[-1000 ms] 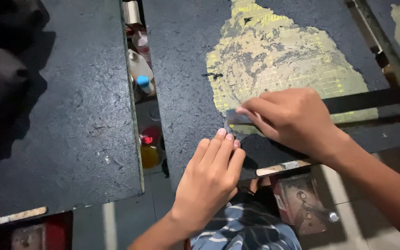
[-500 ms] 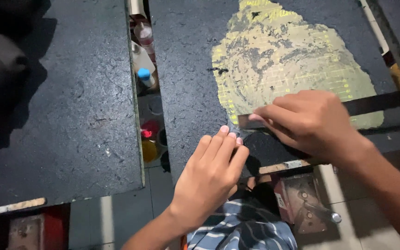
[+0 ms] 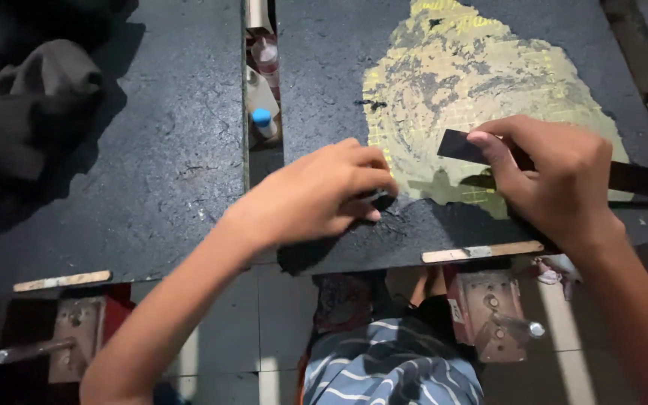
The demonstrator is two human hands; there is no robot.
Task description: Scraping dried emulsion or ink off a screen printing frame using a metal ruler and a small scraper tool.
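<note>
On gritty board [image 3: 339,75], flat scraper [image 3: 460,145]

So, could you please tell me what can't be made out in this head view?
- Left hand: its fingertips curl over a small dark bit on the board; what it is stays hidden.
- Dark strip: the right hand covers its middle, and the frame's right edge cuts its end.
- Bottles in the gap: partly hidden by the boards' edges.
</note>
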